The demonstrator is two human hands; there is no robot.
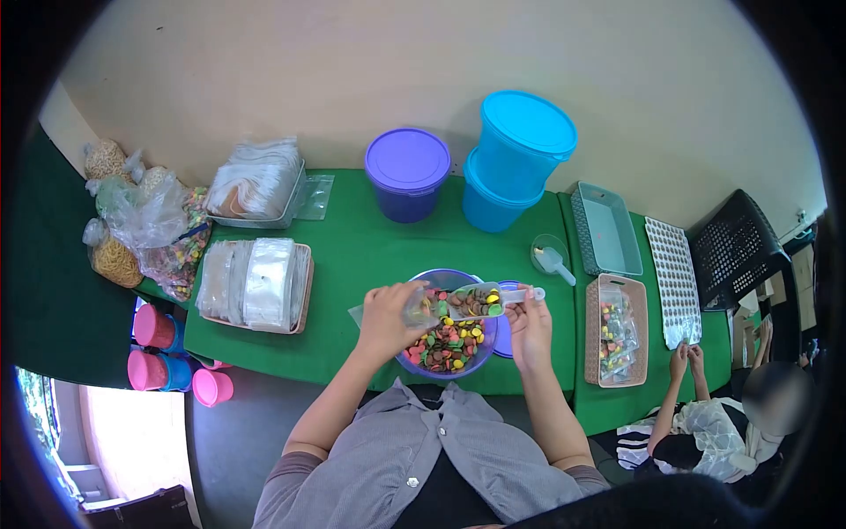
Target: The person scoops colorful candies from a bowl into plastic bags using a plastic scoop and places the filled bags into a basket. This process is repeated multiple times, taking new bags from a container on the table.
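My left hand (388, 316) is closed around a clear plastic bag (419, 307), holding its mouth to the right. In my right hand (532, 331) is the handle of a clear scoop (480, 302), heaped with round brown, yellow and green candies. The scoop's front end is at the mouth of the bag, and some candies show there. Directly below both hands stands a purple tub (486, 354) with many red, brown, yellow and green candies (448, 346) in it. Partly hidden beside the tub, a purple lid (505, 344) lies under my right hand.
Baskets of clear bags (269, 282) stand left. Behind are a lidded purple bucket (407, 172) and stacked blue buckets (527, 132). A small bowl with a white scoop (553, 261) and a basket of filled packets (617, 331) sit right. Another person's hands (687, 357) touch a sticker sheet (673, 278).
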